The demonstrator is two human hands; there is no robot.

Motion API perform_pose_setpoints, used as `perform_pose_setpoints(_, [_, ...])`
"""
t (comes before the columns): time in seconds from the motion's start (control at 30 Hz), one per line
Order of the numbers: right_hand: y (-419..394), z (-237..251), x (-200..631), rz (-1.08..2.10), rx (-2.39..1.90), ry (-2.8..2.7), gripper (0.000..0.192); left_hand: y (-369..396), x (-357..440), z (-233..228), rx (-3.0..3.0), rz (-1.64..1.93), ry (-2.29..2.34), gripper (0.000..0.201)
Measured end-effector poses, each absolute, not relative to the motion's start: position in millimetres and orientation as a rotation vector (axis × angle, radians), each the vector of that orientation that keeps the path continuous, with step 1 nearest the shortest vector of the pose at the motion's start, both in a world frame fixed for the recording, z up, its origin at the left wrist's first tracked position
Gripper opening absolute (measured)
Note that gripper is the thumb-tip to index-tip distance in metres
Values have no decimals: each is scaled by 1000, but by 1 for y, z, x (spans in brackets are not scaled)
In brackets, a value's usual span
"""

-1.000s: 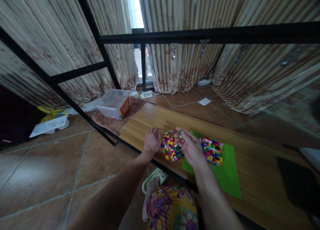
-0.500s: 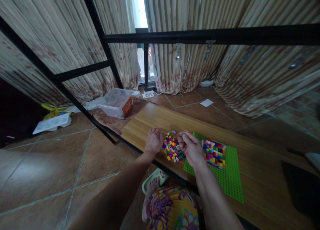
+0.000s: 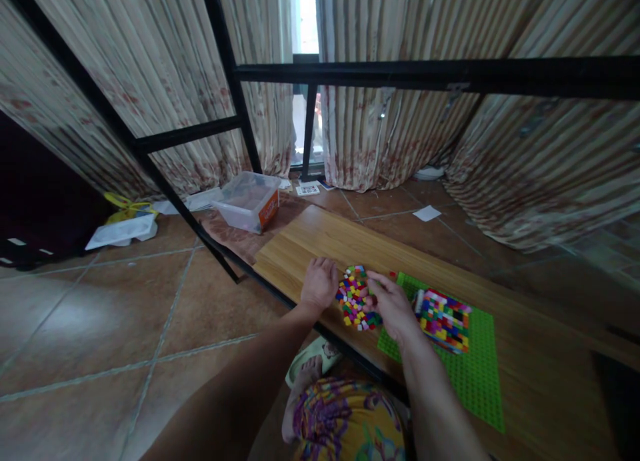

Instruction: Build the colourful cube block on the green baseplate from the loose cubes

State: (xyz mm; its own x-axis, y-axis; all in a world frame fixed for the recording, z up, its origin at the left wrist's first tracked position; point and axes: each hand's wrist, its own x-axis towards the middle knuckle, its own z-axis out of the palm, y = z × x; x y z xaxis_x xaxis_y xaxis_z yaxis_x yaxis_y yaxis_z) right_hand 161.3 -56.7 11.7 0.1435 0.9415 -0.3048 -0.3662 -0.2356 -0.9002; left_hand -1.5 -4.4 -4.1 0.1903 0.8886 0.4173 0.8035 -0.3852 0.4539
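A heap of small colourful toy bricks (image 3: 353, 306) lies on the wooden table (image 3: 310, 231). My left hand (image 3: 320, 284) rests at the heap's left side, fingers curled together and their tips hidden. Over the right side of the heap is my right hand (image 3: 393, 307), its thumb and forefinger apart, bricks showing in and below the gap. To its right, a multicoloured brick block (image 3: 445, 319) sits on a green baseplate (image 3: 483, 367). A single red brick (image 3: 393, 274) lies near the plate's far left corner.
A clear plastic box (image 3: 245, 201) with an orange label stands on the floor beyond the table's left end. A black metal frame (image 3: 400, 73) crosses before striped curtains (image 3: 370, 134). A dark flat object (image 3: 617, 387) is at the table's right.
The camera has turned slightly left, so the scene sits further right. My right thumb and forefinger, pinched together before, are now apart at the heap. My left hand stays beside it.
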Motion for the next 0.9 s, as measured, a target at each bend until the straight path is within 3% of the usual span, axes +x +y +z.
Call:
perform_pose_setpoints(0.6, [-71,30,154,1196,-1126,-693,34,-5,-2,-2,2335,944,1659,26])
perform_pose_setpoints(0.9, [-69,32,149,1215,-1058,-658,45,-5,-1,-3,2341,945,1680,24])
